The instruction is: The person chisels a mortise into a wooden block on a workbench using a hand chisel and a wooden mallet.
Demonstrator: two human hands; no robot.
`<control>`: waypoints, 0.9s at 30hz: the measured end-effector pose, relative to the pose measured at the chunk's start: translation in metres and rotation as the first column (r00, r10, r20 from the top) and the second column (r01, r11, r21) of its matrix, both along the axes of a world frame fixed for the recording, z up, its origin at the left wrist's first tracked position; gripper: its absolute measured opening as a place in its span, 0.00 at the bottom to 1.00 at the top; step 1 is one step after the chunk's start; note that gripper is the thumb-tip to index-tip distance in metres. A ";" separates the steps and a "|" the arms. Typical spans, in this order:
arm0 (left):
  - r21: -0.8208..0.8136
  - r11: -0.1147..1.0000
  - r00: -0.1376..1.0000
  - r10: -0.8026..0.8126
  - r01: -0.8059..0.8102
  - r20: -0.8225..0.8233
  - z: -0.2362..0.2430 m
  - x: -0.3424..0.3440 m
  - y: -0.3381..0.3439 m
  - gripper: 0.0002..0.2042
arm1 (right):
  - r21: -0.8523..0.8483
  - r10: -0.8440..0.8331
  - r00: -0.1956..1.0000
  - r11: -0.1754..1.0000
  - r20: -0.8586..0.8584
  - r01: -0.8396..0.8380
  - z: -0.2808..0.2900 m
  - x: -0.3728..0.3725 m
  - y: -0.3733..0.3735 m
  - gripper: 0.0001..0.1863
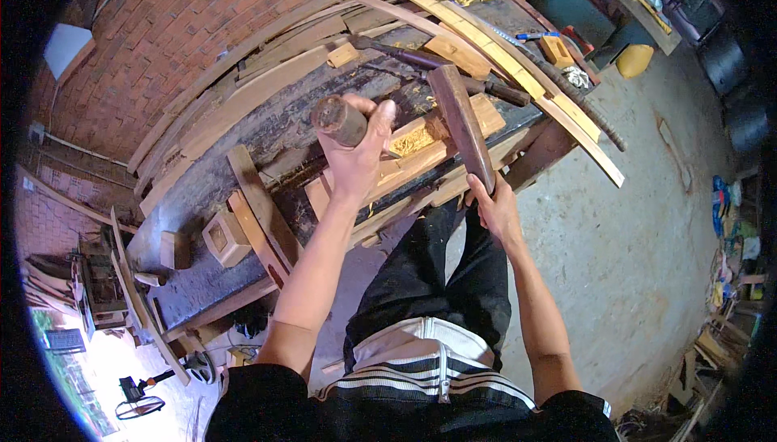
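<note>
My left hand (356, 157) is wrapped around the thick, round wooden handle of a chisel (338, 121), its worn butt end facing up. A bit of dark blade shows beyond my fingers, by a pale wooden block (490, 115) on the workbench. Curled shavings (417, 138) lie in a hollow cut into that block. My right hand (497, 212) grips the lower end of a heavy brown wooden mallet (460, 118), shaped like a thick flat bar. The raised mallet crosses in front of the block's right part, apart from the chisel handle.
The dark workbench (194, 257) carries a hollow wooden block (226, 237), long boards (267, 207) and a dark tool with a long shaft (413, 56). Long pale strips (518, 78) overhang its right end. A brick wall (210, 13) stands behind; concrete floor (607, 280) lies to the right.
</note>
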State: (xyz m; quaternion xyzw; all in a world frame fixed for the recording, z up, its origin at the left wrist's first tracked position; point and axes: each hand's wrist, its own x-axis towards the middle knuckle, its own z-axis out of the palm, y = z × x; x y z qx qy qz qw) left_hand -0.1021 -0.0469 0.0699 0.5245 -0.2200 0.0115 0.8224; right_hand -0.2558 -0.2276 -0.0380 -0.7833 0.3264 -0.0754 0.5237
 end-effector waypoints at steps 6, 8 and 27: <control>-0.153 0.943 0.956 0.288 -0.294 -0.061 -0.005 -0.009 -0.010 0.10 | -0.055 -0.008 1.000 0.998 0.001 0.008 0.003 -0.003 0.007 0.28; -0.140 0.956 0.966 0.252 -0.259 -0.066 -0.002 -0.009 -0.006 0.10 | -0.061 0.016 0.999 0.998 -0.049 -0.019 0.009 -0.002 0.006 0.29; 0.165 0.922 0.932 -0.361 0.350 0.042 -0.008 0.011 0.009 0.09 | 0.193 0.054 0.967 0.976 0.248 -0.104 0.132 -0.003 0.018 0.24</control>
